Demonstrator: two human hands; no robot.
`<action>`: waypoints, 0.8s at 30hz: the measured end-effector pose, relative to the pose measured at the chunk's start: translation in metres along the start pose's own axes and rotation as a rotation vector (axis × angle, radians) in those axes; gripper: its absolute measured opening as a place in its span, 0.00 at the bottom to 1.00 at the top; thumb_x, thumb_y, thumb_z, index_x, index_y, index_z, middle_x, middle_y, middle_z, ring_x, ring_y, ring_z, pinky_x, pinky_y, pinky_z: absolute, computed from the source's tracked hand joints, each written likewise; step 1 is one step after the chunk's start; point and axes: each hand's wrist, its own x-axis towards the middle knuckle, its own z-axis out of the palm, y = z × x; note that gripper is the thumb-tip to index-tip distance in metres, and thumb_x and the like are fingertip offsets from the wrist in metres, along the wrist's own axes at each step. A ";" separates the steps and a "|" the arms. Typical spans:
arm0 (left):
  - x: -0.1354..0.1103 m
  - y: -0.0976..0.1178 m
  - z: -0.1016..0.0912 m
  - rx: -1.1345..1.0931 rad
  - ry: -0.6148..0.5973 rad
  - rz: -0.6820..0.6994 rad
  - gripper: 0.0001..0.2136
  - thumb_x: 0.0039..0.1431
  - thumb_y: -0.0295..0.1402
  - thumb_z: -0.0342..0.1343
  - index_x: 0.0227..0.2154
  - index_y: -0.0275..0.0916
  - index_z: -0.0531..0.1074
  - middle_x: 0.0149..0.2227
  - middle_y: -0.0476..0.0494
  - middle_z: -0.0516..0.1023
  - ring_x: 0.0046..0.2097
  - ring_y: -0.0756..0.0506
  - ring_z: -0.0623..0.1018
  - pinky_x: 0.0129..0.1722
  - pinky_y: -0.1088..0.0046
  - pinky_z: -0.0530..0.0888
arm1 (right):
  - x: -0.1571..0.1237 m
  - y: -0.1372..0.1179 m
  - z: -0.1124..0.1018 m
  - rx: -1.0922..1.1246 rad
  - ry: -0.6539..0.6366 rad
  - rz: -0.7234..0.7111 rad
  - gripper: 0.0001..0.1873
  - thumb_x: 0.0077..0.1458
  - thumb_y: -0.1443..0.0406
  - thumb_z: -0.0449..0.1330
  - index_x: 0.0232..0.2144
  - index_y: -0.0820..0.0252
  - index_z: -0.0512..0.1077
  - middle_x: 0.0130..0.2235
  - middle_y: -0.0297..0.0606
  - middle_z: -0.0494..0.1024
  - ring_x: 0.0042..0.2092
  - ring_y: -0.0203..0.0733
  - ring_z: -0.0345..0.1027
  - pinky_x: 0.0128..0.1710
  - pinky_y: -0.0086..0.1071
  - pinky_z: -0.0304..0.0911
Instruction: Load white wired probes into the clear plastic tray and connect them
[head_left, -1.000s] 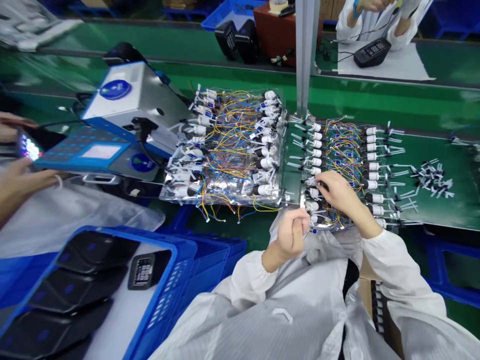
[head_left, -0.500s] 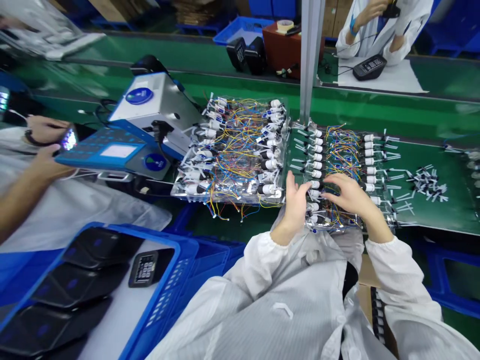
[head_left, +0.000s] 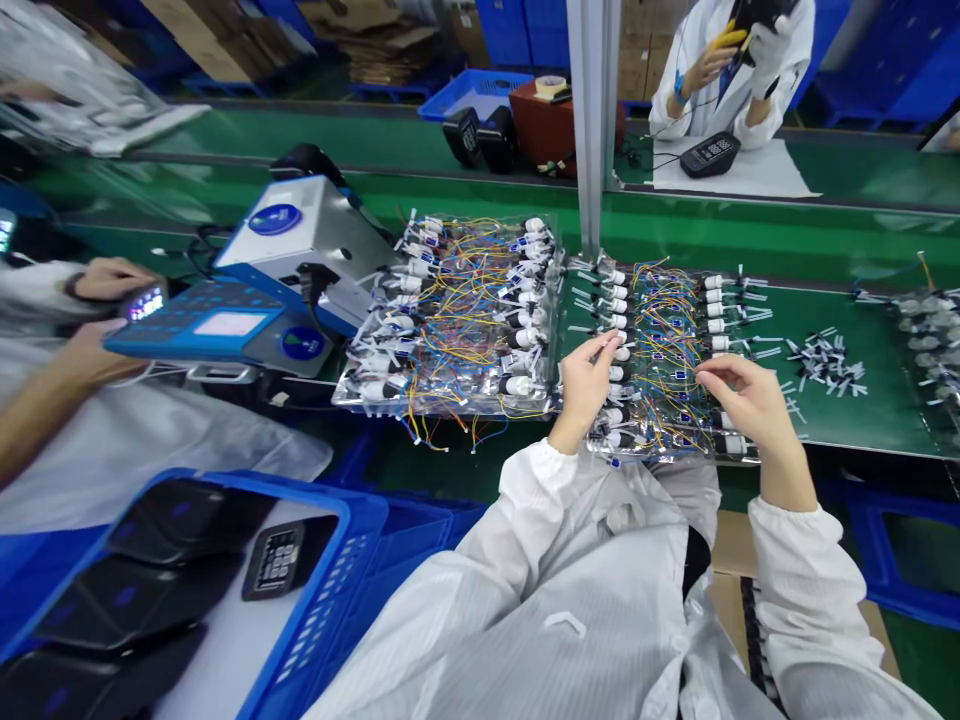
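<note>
My left hand (head_left: 587, 385) is pinching a white connector (head_left: 619, 338) at the clear tray's (head_left: 660, 452) edge, while my right hand (head_left: 750, 398) is hovering half-open, fingers curling above the tray's coloured wires (head_left: 669, 400).

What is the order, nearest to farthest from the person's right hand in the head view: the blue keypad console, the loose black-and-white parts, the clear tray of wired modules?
From the right hand:
1. Loose black-and-white parts: to its right, on the green belt.
2. Clear tray of wired modules: to its left.
3. Blue keypad console: farther left.
</note>
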 end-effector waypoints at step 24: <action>0.006 0.090 -0.026 -0.420 0.165 0.278 0.16 0.67 0.47 0.61 0.50 0.44 0.80 0.32 0.50 0.80 0.34 0.52 0.80 0.36 0.74 0.79 | 0.090 0.015 0.047 -0.317 0.004 -0.200 0.06 0.62 0.60 0.63 0.35 0.55 0.76 0.37 0.42 0.78 0.37 0.47 0.72 0.43 0.45 0.70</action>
